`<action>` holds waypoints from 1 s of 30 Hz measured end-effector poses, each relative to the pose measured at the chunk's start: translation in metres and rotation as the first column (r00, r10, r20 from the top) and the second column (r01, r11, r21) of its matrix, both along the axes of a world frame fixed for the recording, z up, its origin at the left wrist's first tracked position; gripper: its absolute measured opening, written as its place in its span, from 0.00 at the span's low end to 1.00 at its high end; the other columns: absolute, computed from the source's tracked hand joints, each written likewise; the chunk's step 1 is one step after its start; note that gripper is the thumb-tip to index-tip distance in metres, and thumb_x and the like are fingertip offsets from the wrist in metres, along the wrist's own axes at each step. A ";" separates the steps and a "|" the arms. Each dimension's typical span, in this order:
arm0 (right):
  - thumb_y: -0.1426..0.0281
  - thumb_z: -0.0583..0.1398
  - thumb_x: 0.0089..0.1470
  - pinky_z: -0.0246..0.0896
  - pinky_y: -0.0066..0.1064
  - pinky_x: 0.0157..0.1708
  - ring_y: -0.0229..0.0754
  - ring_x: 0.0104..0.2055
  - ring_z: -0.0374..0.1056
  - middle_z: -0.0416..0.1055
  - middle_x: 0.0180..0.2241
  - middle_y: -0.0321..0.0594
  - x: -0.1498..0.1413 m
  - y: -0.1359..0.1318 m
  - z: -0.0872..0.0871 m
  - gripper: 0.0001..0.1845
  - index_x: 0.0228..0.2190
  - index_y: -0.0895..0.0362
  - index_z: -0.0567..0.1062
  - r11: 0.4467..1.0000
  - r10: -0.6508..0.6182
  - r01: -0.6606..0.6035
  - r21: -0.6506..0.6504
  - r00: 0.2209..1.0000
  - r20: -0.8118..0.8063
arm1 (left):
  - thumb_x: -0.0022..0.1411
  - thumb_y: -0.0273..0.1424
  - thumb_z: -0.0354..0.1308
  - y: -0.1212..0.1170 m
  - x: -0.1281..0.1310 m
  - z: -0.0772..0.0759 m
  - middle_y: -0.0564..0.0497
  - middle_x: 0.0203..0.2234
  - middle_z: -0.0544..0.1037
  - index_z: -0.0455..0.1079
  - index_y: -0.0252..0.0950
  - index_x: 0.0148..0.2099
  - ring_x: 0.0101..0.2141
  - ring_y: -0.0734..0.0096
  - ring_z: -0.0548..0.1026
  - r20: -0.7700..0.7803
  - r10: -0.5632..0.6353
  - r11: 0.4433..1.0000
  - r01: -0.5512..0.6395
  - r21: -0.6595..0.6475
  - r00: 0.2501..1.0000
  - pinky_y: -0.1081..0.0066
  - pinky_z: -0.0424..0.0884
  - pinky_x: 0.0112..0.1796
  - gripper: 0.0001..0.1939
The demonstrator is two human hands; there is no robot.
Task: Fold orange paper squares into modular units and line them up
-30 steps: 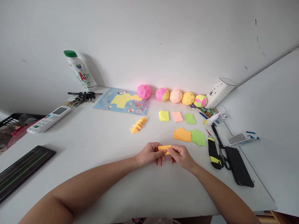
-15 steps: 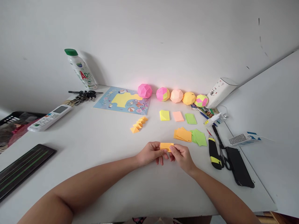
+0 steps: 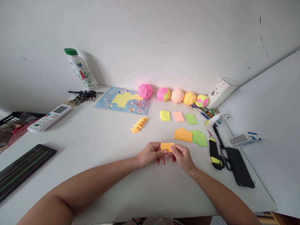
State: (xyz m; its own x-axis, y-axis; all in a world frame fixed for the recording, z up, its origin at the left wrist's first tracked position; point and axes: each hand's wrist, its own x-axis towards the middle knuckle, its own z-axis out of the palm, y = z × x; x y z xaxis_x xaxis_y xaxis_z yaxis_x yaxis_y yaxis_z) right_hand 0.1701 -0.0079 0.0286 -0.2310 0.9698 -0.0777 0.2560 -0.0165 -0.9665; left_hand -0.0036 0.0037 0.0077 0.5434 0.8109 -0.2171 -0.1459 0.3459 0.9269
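Note:
An orange piece of folded paper [image 3: 167,146] is pinched between my two hands near the middle of the table. My left hand [image 3: 152,154] grips its left side, thumb across the front. My right hand [image 3: 183,156] grips the right side, its thumb pressed on the paper's face. Just beyond lie loose orange paper sheets [image 3: 183,135] and green paper sheets [image 3: 199,138], partly overlapping. A row of folded orange paper pieces [image 3: 139,125] rests to the far left of the hands. Farther back sit yellow [image 3: 165,115], peach [image 3: 178,117] and green [image 3: 191,119] paper pads.
Several faceted paper balls [image 3: 177,96] line the wall. On the right lie a utility knife [image 3: 215,154], scissors [image 3: 227,163] and a black phone [image 3: 241,167]. A remote control [image 3: 50,118], keys [image 3: 83,97], a bottle [image 3: 82,70] and a dark flat case [image 3: 23,170] occupy the left.
The orange paper has shifted slightly right and up in view since a second ago, with both hands still pinching it. The camera view has moved a little. Other things stay in place.

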 end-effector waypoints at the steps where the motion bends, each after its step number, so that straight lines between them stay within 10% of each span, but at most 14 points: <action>1: 0.60 0.54 0.55 0.56 0.26 0.19 0.34 0.18 0.58 0.61 0.16 0.33 0.000 0.000 0.000 0.20 0.17 0.57 0.63 1.000 0.000 0.000 0.004 1.000 0.006 | 0.51 0.43 0.60 0.000 0.000 0.001 0.45 0.29 0.78 0.68 0.31 0.31 0.20 0.73 0.74 -0.003 0.000 1.000 0.000 -0.001 1.000 0.77 0.65 0.18 0.17; 30: 0.63 0.53 0.56 0.54 0.25 0.18 0.33 0.18 0.58 0.60 0.16 0.33 0.002 0.000 -0.003 0.20 0.16 0.57 0.61 0.994 0.044 -0.048 0.095 0.998 0.041 | 0.55 0.38 0.57 0.003 -0.004 0.006 0.49 0.21 0.76 0.67 0.31 0.31 0.18 0.74 0.73 0.005 -0.089 0.996 0.089 -0.019 0.996 0.77 0.64 0.18 0.13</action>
State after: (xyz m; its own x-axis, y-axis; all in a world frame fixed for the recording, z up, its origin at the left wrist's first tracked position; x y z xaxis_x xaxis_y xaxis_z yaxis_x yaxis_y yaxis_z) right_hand 0.1723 -0.0077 0.0257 -0.2739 0.9617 0.0056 0.2921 0.0887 -0.9523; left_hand -0.0075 0.0064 0.0141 0.6141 0.7551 -0.2295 -0.1174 0.3750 0.9196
